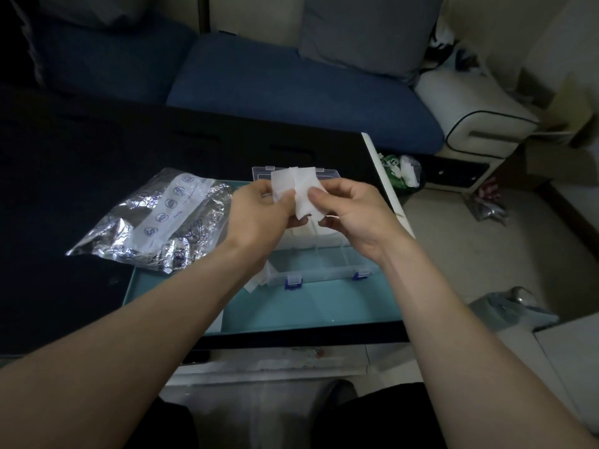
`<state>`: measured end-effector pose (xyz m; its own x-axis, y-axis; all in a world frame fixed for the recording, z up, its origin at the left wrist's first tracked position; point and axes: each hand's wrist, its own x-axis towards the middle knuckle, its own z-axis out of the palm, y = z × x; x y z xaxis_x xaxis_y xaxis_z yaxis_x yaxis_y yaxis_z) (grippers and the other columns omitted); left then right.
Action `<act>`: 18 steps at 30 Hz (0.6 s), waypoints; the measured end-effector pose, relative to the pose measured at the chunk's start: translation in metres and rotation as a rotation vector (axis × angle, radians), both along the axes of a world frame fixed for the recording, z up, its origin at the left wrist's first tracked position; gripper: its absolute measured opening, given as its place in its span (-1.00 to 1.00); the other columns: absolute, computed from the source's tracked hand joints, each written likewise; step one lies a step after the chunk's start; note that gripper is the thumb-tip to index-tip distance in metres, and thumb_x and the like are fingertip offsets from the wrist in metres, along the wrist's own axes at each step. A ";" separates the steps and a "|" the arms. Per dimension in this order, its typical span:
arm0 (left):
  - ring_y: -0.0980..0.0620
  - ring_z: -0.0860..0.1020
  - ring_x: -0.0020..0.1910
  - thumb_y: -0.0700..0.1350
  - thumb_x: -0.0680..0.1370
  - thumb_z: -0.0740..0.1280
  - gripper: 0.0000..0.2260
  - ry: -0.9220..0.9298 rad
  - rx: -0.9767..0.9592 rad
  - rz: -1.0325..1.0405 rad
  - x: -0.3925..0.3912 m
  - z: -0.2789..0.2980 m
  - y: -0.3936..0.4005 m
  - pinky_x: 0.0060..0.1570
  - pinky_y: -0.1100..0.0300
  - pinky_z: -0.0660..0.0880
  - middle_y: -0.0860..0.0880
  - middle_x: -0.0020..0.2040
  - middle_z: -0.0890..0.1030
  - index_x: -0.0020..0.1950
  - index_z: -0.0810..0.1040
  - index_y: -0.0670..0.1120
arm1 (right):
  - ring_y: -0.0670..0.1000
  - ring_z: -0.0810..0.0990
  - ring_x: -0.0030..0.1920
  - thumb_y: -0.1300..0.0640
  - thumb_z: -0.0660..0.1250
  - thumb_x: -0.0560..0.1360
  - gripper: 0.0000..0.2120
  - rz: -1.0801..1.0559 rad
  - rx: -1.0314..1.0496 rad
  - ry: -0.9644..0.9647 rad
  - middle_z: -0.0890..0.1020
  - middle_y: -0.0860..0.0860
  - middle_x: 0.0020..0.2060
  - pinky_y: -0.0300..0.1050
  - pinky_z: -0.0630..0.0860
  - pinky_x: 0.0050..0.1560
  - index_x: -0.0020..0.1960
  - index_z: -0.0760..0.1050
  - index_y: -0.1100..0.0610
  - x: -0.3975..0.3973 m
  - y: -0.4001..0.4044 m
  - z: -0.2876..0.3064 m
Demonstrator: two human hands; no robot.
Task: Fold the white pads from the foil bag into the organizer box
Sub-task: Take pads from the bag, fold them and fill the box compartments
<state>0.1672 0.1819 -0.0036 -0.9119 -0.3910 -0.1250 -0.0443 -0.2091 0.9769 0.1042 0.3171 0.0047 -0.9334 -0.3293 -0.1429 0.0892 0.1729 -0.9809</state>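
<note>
A white pad (pixel 296 186), creased down its middle, is held up above the organizer box. My left hand (pixel 259 212) pinches its left half and my right hand (pixel 350 209) pinches its right half. The clear organizer box (pixel 327 264) with blue latches lies open on a teal tray (pixel 291 309), its lid raised behind the pad. White pads lie in its far compartments, partly hidden by my hands. The crumpled foil bag (pixel 155 222) lies to the left, half on the tray. Another white pad (pixel 259 280) pokes out beside the box's left corner under my left wrist.
The tray sits on a dark table (pixel 81 189) with a white right edge. A blue sofa (pixel 291 82) with a grey cushion stands behind. On the floor to the right are a bin (pixel 402 171) with waste and a white cabinet (pixel 476 115).
</note>
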 end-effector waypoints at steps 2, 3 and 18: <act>-0.10 0.71 -0.19 -0.22 0.60 0.34 -0.90 -0.007 0.042 -0.057 0.000 0.002 -0.002 -0.16 0.10 0.66 -0.16 -0.14 0.71 0.09 0.56 -0.20 | -0.09 0.66 -0.23 0.19 0.42 0.56 -0.96 0.021 -0.006 0.021 0.69 -0.03 -0.19 -0.23 0.55 -0.25 0.00 0.62 0.10 -0.001 0.002 0.003; -0.13 0.71 -0.18 -0.21 0.62 0.30 -0.90 -0.010 0.075 -0.090 0.000 0.004 -0.003 -0.16 0.09 0.67 -0.18 -0.15 0.71 0.10 0.56 -0.20 | -0.09 0.66 -0.25 0.20 0.41 0.56 -0.97 0.031 -0.003 0.032 0.68 -0.04 -0.21 -0.22 0.56 -0.25 -0.02 0.61 0.09 -0.001 0.004 0.003; -0.12 0.71 -0.20 -0.17 0.63 0.30 -0.79 -0.071 -0.082 -0.131 -0.002 -0.006 -0.015 -0.13 0.08 0.67 -0.15 -0.33 0.64 -0.11 0.53 -0.29 | -0.02 0.64 -0.19 0.30 0.46 0.50 -0.87 0.040 0.043 0.216 0.70 0.04 -0.19 -0.21 0.58 -0.26 -0.03 0.62 0.11 -0.011 0.028 0.010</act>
<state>0.1652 0.1668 -0.0094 -0.9457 -0.2806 -0.1638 -0.1359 -0.1164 0.9839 0.0934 0.3452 0.0142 -0.9301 -0.3646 0.0443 -0.1302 0.2146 -0.9680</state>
